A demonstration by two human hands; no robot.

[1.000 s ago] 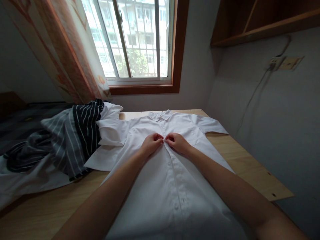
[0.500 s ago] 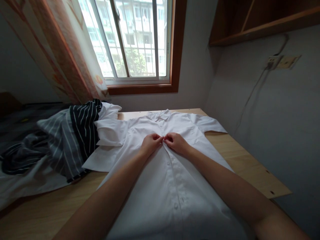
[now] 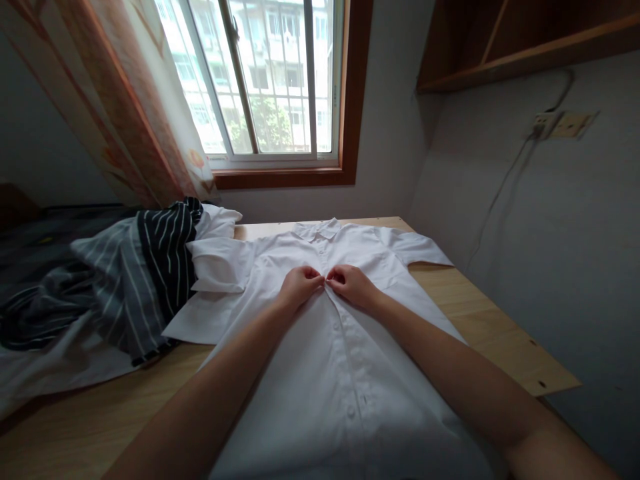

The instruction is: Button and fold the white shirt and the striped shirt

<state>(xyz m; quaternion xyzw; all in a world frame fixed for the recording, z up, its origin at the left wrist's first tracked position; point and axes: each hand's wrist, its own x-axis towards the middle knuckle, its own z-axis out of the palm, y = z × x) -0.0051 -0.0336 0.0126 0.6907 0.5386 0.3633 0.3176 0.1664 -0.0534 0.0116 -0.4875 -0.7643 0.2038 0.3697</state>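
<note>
A white shirt (image 3: 300, 373) lies face up on the wooden table, its collar (image 3: 317, 230) at the far end and its sleeves spread to both sides. My left hand (image 3: 303, 285) pinches the shirt's front edge at mid-chest. Right beside it, my right hand (image 3: 347, 283) pinches the same front placket, fingertips almost touching the left ones. Whatever button lies between the fingers is hidden. Nearer to me, buttons (image 3: 351, 411) run down the placket, and a buttonhole (image 3: 364, 400) shows at one side.
Striped black and grey clothing (image 3: 165, 260) is heaped at the left with other white cloth. The wooden table (image 3: 490, 327) ends at a wall on the right. A window (image 3: 270, 80), a curtain (image 3: 115, 100), a shelf (image 3: 530, 50) and a plugged-in cable (image 3: 505, 180) surround it.
Both hands stay at the same spot on the placket, with only a tiny shift of the fingers. The shirt lies as before.
</note>
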